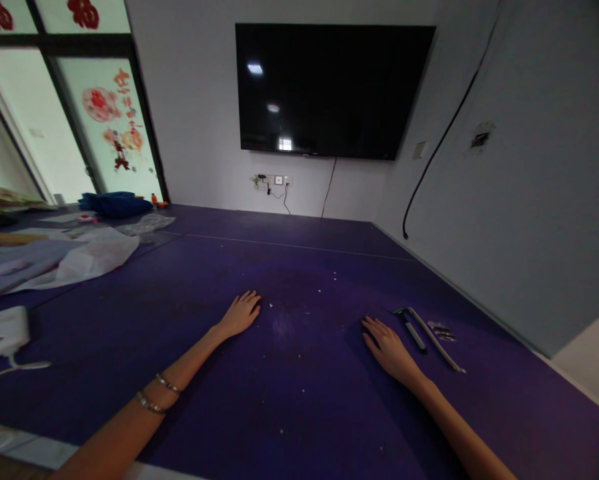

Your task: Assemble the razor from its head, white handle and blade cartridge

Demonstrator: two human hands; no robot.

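My left hand [240,313] lies open, palm down, on the purple tabletop [289,360], holding nothing. Two bracelets [152,402] circle that forearm. Further right, my right hand [388,347] also rests flat with its fingers stretched out and nothing in it. Just beyond its right side is a slim tool with a grey handle [415,337] and a dark green end. Beside that tool runs a long, thin, slightly bent beige strip [435,340]. A small clear packet [441,331] with dark contents lies to the right of the strip. Small white specks are scattered between my hands.
At the left are a white box-shaped device [2,333] with a cable, crumpled plastic bags [97,257] and a dark blue cloth bundle [114,204]. A television [334,90] hangs on the far wall. A black cable [442,137] dangles at the right wall down to the table edge.
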